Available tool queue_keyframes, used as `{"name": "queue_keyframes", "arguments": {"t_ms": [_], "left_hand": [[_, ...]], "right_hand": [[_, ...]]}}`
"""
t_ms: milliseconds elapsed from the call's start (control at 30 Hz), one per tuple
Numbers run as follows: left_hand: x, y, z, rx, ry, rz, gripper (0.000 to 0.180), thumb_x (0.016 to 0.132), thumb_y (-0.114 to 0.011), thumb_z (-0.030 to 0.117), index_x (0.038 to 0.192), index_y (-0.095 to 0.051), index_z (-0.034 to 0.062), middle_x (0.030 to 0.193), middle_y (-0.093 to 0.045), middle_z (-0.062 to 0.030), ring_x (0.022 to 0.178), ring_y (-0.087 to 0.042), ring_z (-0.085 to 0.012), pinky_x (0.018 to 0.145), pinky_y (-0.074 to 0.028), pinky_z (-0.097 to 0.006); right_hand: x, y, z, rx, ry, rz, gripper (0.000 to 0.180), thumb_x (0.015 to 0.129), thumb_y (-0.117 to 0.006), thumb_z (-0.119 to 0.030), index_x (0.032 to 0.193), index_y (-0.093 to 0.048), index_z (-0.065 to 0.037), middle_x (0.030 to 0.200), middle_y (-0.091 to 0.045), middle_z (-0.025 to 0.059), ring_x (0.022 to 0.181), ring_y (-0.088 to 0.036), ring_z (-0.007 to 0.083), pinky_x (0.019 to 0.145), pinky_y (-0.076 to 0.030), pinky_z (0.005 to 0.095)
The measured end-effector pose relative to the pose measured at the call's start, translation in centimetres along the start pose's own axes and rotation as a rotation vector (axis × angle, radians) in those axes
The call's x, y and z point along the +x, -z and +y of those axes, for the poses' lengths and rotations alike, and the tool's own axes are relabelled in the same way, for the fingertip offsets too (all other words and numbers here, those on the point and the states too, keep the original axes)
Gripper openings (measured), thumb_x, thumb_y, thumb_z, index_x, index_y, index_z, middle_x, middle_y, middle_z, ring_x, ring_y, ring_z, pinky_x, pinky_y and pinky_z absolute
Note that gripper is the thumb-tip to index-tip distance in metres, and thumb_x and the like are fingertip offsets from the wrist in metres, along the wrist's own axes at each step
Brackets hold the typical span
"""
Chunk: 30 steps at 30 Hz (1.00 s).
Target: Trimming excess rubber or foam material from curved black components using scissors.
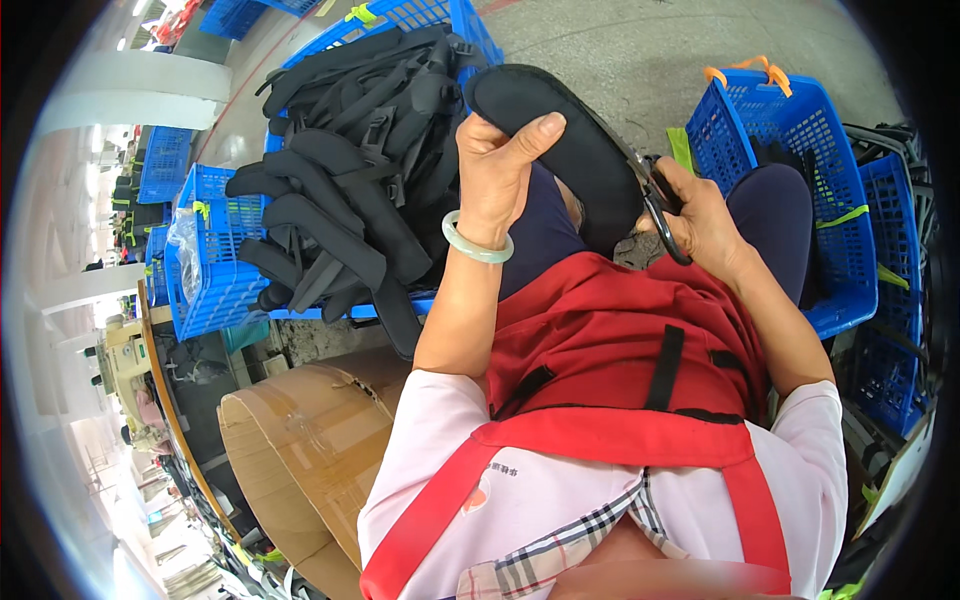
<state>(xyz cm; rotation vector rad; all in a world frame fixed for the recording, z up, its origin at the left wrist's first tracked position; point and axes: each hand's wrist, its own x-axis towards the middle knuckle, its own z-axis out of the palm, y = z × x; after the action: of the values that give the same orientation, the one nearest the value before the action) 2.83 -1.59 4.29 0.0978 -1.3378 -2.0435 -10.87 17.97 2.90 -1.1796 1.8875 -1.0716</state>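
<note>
My left hand (497,170) grips a black padded shoulder strap (565,140), thumb lying across its upper face; a pale green bangle circles that wrist. My right hand (700,215) holds black-handled scissors (660,205) against the strap's right edge, fingers through the loops. The strap hangs over my lap, above a red apron (610,350) and dark trousers.
A blue plastic crate (215,270) heaped with several black padded straps (350,180) stands at my left. Another blue crate (770,130) sits at my right, with more behind it. A brown cardboard box (300,440) lies at lower left. Concrete floor ahead.
</note>
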Motion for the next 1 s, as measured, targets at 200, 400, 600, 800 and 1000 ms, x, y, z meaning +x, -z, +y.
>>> {"name": "queue_keyframes", "arguments": {"t_ms": [200, 400, 600, 800, 1000], "left_hand": [[-0.8, -0.5, -0.9, -0.075, 0.096, 0.015, 0.015, 0.081, -0.071, -0.003, 0.095, -0.067, 0.0014, 0.091, -0.069, -0.0049, 0.081, -0.064, -0.0123, 0.077, -0.052, -0.027], [-1.2, -1.0, -1.9, -0.111, 0.153, -0.010, 0.016, 0.081, -0.071, -0.003, 0.095, -0.067, 0.0017, 0.090, -0.069, -0.0042, 0.081, -0.064, -0.0116, 0.076, -0.052, -0.026], [-1.4, -1.0, -2.2, -0.142, 0.186, -0.025, 0.013, 0.081, -0.071, -0.003, 0.093, -0.068, 0.0018, 0.089, -0.069, -0.0045, 0.081, -0.065, -0.0112, 0.076, -0.052, -0.026], [-1.3, -0.8, -3.0, -0.168, 0.211, -0.034, 0.013, 0.082, -0.069, -0.004, 0.094, -0.068, 0.0014, 0.089, -0.069, -0.0049, 0.080, -0.065, -0.0118, 0.075, -0.052, -0.026], [-1.2, -0.8, -3.1, -0.243, 0.226, 0.007, 0.012, 0.083, -0.069, -0.002, 0.095, -0.068, 0.0021, 0.092, -0.069, -0.0046, 0.083, -0.065, -0.0121, 0.078, -0.052, -0.027]], "right_hand": [[0.0, 0.2, -0.8, -0.007, 0.020, 0.002, 0.057, 0.075, -0.077, -0.046, 0.095, -0.049, -0.001, 0.072, -0.044, 0.0072, 0.069, -0.039, 0.0170, 0.062, -0.039, 0.0311], [-0.5, 0.2, -0.5, -0.007, 0.045, -0.002, 0.068, 0.072, -0.077, -0.052, 0.104, -0.045, -0.001, 0.072, -0.047, 0.0102, 0.066, -0.043, 0.0211, 0.062, -0.040, 0.0331], [-0.4, 1.0, -0.9, -0.075, 0.067, -0.074, 0.074, 0.070, -0.077, -0.055, 0.106, -0.042, -0.001, 0.071, -0.048, 0.0111, 0.065, -0.047, 0.0231, 0.060, -0.041, 0.0348], [-0.5, 1.1, 0.2, -0.003, 0.003, -0.103, 0.071, 0.071, -0.077, -0.054, 0.106, -0.043, -0.002, 0.071, -0.047, 0.0111, 0.065, -0.045, 0.0236, 0.061, -0.041, 0.0349], [-1.2, 0.5, 0.1, -0.101, 0.150, 0.048, 0.065, 0.072, -0.077, -0.051, 0.101, -0.047, -0.001, 0.069, -0.046, 0.0110, 0.065, -0.041, 0.0231, 0.060, -0.039, 0.0338]]}}
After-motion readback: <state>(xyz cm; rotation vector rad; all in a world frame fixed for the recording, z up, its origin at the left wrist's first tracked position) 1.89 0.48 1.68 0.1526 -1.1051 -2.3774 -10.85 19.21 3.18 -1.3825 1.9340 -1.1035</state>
